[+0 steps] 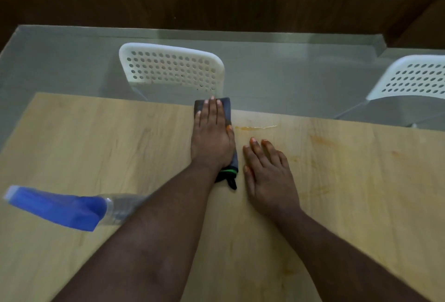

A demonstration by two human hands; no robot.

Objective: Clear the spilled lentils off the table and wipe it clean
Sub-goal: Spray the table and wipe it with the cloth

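Grey cloth [225, 109] under flat left hand [212, 133]; right hand [269, 171] flat on table [96, 145], both grips released

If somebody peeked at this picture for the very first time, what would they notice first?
Probably the two bare arms reaching up the middle of the wooden table: the left hand presses flat on a dark grey cloth near the far edge, and the right hand lies flat beside it. Next, the bright blue spray bottle at the left, then the orange smears on the right.
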